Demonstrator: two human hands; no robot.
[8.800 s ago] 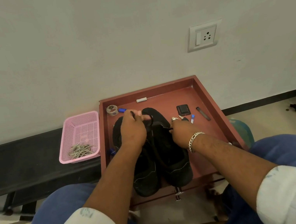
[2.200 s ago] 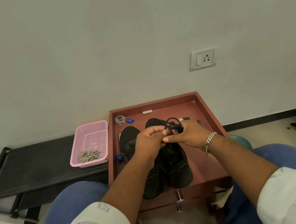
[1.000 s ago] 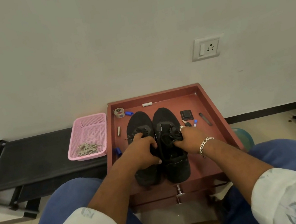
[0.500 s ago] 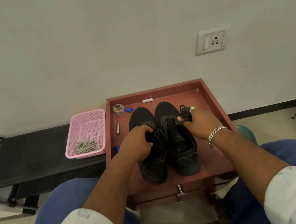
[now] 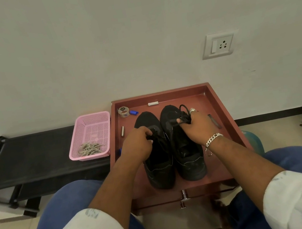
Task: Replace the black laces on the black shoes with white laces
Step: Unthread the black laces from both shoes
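Since half a second back, right hand point(image 5: 197, 126) has lifted off the right shoe with the bundled black lace point(image 5: 184, 116), now held just above that shoe's toe end; left hand point(image 5: 138, 145) has stayed at the left shoe's tongue.

Red-brown tray-top cabinet point(image 5: 224, 122) serves as tabletop, set against the wall. Black low bench point(image 5: 33, 152) stands to its left, carrying a pink mesh basket point(image 5: 91, 131) with pale laces point(image 5: 89, 149) heaped in its near corner.

Two black shoes sit side by side in the tray, touching, long axes running away from the person, toes to the wall, heels near. Left shoe point(image 5: 159, 164) still carries its black lace; right shoe point(image 5: 188, 158) shows an open, unlaced throat. Both are matte black with thin pale stitching at the heel.

Left fingers point(image 5: 146, 133) curl and pinch the lace at the left shoe's tongue. Right fingers point(image 5: 184, 124) are closed round the loose lace bundle, loops poking up past them.

Small items at the tray's far edge: tape roll point(image 5: 123, 111), blue cap point(image 5: 133, 112), small white piece point(image 5: 153, 103).
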